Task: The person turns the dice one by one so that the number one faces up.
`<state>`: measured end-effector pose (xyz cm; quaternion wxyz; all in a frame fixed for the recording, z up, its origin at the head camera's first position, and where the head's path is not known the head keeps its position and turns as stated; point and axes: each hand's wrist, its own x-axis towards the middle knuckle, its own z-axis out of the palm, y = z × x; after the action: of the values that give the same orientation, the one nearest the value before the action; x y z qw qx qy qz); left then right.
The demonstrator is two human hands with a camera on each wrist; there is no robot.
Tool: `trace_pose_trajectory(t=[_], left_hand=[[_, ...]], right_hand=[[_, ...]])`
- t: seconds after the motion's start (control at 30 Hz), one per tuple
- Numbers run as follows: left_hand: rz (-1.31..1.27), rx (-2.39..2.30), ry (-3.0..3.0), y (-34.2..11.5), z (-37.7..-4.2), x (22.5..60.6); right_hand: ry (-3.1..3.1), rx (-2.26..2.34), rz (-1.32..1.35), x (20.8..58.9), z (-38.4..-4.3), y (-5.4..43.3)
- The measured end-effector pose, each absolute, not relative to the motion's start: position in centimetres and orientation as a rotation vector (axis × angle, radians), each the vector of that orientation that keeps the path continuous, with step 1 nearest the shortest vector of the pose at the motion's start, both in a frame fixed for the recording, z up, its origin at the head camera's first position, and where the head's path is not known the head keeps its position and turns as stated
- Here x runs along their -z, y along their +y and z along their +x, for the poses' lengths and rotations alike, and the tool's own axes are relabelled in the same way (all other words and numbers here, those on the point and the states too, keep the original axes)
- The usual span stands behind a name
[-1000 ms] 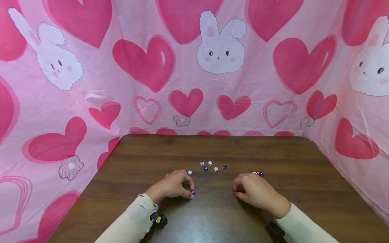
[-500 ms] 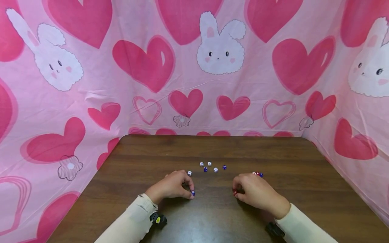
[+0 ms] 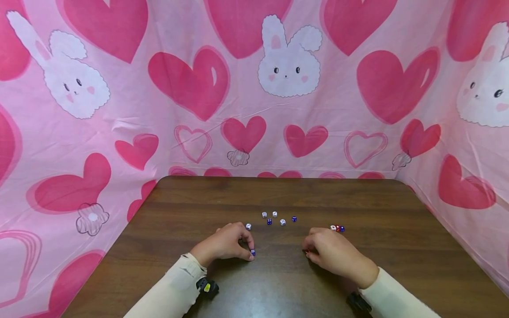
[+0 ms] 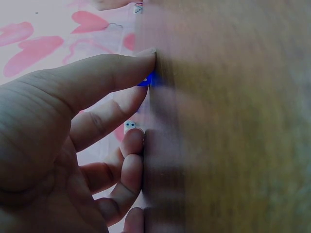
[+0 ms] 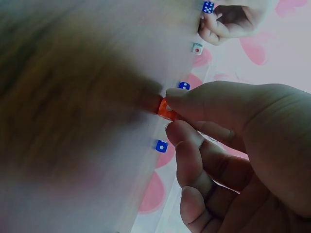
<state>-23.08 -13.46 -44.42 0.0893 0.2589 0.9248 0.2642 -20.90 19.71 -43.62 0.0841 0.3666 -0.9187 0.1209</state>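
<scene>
My left hand [image 3: 226, 242] rests low on the wooden table, its thumb and index finger pinching a blue die [image 3: 252, 252]. In the left wrist view only a sliver of that blue die [image 4: 146, 79] shows between the two fingertips. To the right, my right hand [image 3: 338, 251] pinches a red die [image 5: 165, 109] down at the tabletop. Its thumb lies on one side and a finger on the other; in the head view the fingers hide most of it. Just beyond the right hand, a white die [image 3: 332, 228], a red die [image 3: 337, 228] and a blue die [image 3: 342, 229] sit in a row.
Between and beyond the hands lie loose dice: a white die [image 3: 248, 226] by the left knuckles, a blue die [image 3: 269, 221], another blue die [image 3: 294, 219] and several white ones. The brown table [image 3: 222, 194] ends at a pink heart-patterned cloth [image 3: 254, 101].
My right hand has shifted slightly to the left and turned a little, covering more of its red die and uncovering the white die in the row. The left hand stays put.
</scene>
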Motion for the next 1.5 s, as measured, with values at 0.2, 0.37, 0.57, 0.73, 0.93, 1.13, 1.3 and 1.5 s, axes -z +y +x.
trace_pose_trajectory(t=[0.2,0.37,0.57,0.73,0.93,1.13,1.3,1.5], left_hand=[[0.775,-0.78,2.76,-13.4,-23.0,44.4],[0.779,-0.784,2.757,-13.4,-23.0,44.4],[0.781,-0.785,2.756,-13.4,-22.9,44.3],[0.778,-0.782,2.755,-13.3,-22.9,44.2],[0.776,-0.788,2.753,-13.3,-22.9,44.3],[0.771,-0.797,2.749,-13.4,-23.0,44.3],[0.777,-0.8,2.743,-13.4,-23.0,44.4],[0.76,-0.792,2.74,-13.4,-23.0,44.3]], right_hand=[[-2.722,-0.357,1.101,43.7,-21.0,19.8],[-2.714,-0.346,1.096,43.6,-21.0,19.9],[-2.733,-0.373,1.085,43.3,-21.1,20.0],[-2.759,-0.413,1.095,43.1,-21.3,20.2],[-2.77,-0.41,1.096,43.2,-21.5,20.4],[-2.782,-0.423,1.087,43.1,-21.6,20.7],[-2.818,-0.449,1.082,43.1,-21.6,20.8],[-2.83,-0.44,1.053,43.2,-21.5,20.8]])
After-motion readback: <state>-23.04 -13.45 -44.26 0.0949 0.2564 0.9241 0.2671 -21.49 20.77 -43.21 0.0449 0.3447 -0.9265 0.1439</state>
